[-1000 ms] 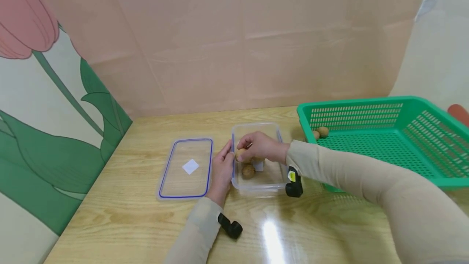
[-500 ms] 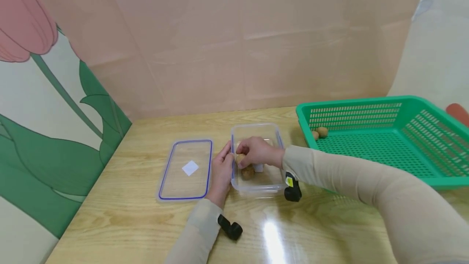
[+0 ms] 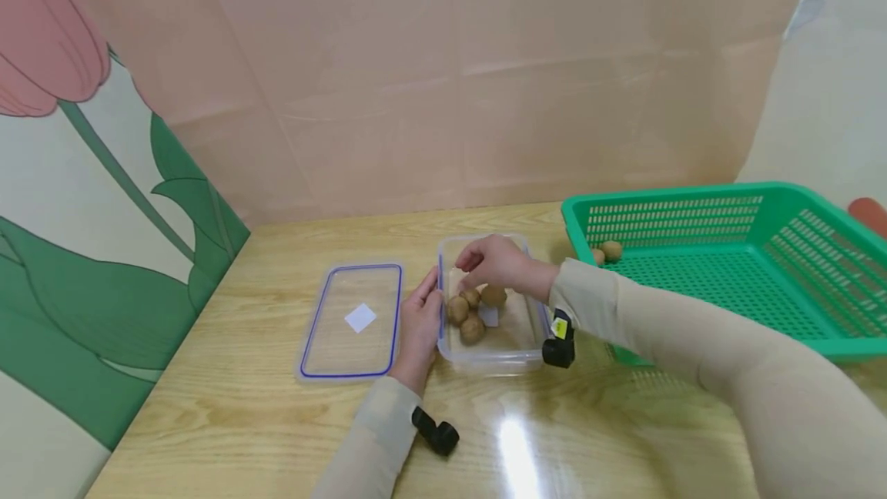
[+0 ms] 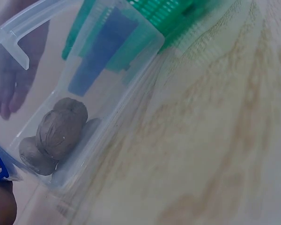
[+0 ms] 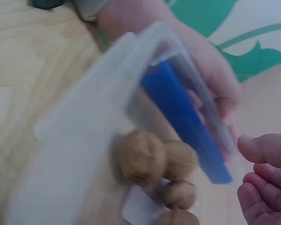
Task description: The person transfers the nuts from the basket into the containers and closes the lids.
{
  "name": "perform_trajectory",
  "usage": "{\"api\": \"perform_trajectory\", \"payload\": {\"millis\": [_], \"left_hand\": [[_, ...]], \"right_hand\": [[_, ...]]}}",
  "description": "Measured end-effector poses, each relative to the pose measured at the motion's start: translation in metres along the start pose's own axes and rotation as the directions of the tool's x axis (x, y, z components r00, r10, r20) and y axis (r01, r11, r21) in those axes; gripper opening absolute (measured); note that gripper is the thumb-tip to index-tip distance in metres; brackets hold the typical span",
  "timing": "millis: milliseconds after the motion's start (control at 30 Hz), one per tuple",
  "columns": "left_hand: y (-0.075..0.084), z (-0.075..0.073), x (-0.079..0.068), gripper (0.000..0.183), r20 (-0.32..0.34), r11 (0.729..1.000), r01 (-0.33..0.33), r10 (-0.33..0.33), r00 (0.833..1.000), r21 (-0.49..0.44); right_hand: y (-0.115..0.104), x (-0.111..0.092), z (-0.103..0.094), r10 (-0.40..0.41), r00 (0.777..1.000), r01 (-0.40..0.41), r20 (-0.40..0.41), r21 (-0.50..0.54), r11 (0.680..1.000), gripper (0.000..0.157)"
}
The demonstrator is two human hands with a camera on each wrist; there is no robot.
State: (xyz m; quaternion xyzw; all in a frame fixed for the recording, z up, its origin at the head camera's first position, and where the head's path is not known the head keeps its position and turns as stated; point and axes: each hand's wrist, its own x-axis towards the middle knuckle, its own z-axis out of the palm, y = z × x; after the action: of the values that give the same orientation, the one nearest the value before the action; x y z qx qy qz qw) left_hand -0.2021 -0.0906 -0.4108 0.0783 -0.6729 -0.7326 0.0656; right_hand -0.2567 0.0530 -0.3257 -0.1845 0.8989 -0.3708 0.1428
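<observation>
Nearest on my head feed, the left hand (image 3: 417, 329) lies against the left side of the box (image 3: 495, 359); I can't tell whether its grip pinches the wall or merely touches it. Left of that hand, the lid (image 3: 336, 349) sits flat on the worktop (image 3: 229, 422). Inside the box I count four walnuts (image 3: 473, 329), bunched toward the left. Just above them is the right hand (image 3: 500, 264), fingers loosely bent, its grip holding nothing. Rightward stands the green basket (image 3: 672, 192), two more walnuts (image 3: 612, 251) at its left end; a pink sheet (image 3: 485, 122) rises behind.
</observation>
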Motion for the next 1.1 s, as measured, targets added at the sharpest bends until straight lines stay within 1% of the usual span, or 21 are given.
{"api": "perform_trajectory", "payload": {"millis": [67,133,200,300,367,567,800,967,1100], "left_hand": [[0.003,0.000,-0.002,0.044,0.002,1.000,0.004,-0.004,1.000,0.002],[0.010,0.000,-0.007,0.044,0.000,1.000,0.002,-0.002,1.000,0.005],[0.018,0.001,-0.012,0.045,-0.004,1.000,-0.005,0.006,1.000,0.012],[0.025,0.002,-0.018,0.045,-0.013,0.999,-0.019,0.020,1.000,0.027],[0.021,0.002,-0.015,0.045,-0.015,0.999,-0.022,0.023,1.000,0.026],[-0.002,0.001,-0.002,0.046,-0.019,1.000,-0.014,0.015,1.000,0.023],[-0.005,0.000,-0.001,0.047,-0.019,0.999,-0.017,0.017,1.000,0.032],[-0.005,0.001,-0.001,0.047,-0.018,0.999,-0.023,0.024,1.000,0.028],[-0.005,0.002,-0.001,0.046,-0.030,0.999,-0.027,0.027,0.999,0.024]], "right_hand": [[0.001,-0.002,-0.008,0.004,1.000,-0.004,-0.014,0.021,1.000,0.035],[0.002,-0.004,-0.016,0.010,0.999,-0.009,-0.034,0.040,0.999,0.035],[0.003,-0.006,-0.024,0.017,0.998,-0.014,-0.056,0.068,0.998,0.036],[0.007,-0.010,-0.037,0.026,0.996,-0.019,-0.084,0.082,0.996,0.037],[0.011,-0.013,-0.045,0.024,0.995,-0.015,-0.098,0.086,0.996,0.038],[0.020,-0.026,-0.067,0.041,0.994,-0.032,-0.099,0.092,0.995,0.043],[0.030,-0.035,-0.082,0.040,0.987,-0.016,-0.154,0.152,0.988,0.042],[0.041,-0.042,-0.096,0.070,0.979,-0.039,-0.193,0.157,0.987,0.050],[0.054,-0.047,-0.110,0.076,0.972,-0.045,-0.222,0.141,0.989,0.049]]}}
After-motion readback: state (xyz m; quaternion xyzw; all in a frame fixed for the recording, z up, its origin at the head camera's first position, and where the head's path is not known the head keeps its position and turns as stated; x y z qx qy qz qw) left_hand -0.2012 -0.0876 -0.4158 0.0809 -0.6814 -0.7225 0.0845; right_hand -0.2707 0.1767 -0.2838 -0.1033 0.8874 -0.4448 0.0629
